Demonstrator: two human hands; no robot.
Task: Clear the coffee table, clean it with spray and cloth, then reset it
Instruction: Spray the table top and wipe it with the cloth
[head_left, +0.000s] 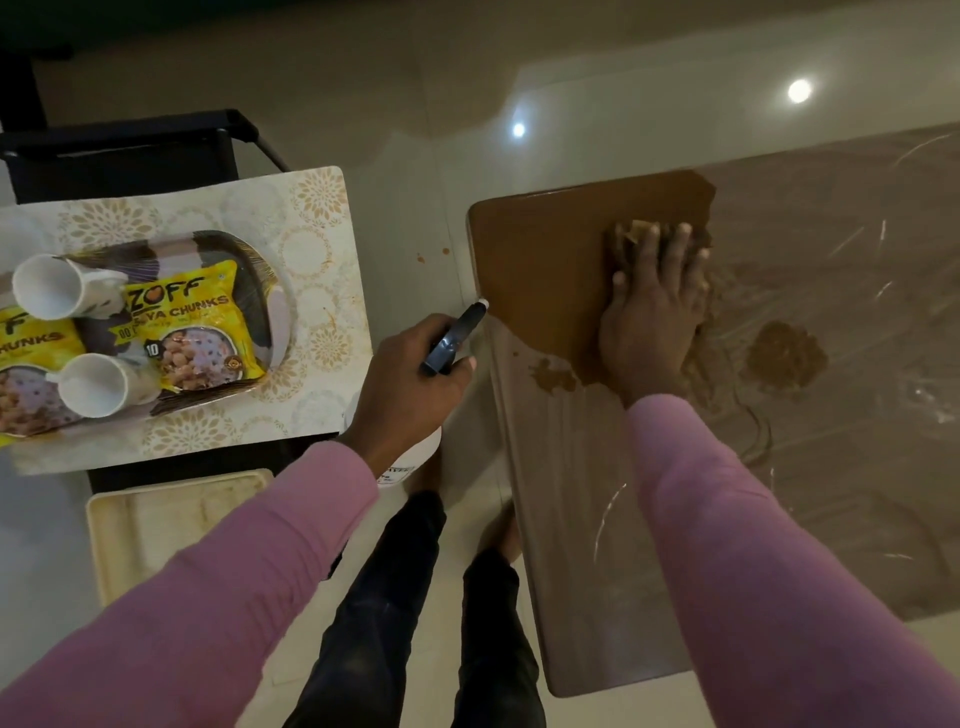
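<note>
My flat right hand (655, 312) presses crumpled cloth (621, 240) on the glossy table (571, 519); my left hand (410, 387) grips the spray bottle (455, 336); oval tray (262, 270) left.

Two cups (49, 286) (93, 384), two packets (192, 322) (26, 374), one tray (262, 270), one bottle (457, 332), one cloth (623, 236).

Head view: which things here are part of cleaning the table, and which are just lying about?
In the job: coffee table; cloth under the right hand; spray bottle in the left hand; patterned tray with cups and snack packets, set aside.
Lying about: cream tray; black frame.
</note>
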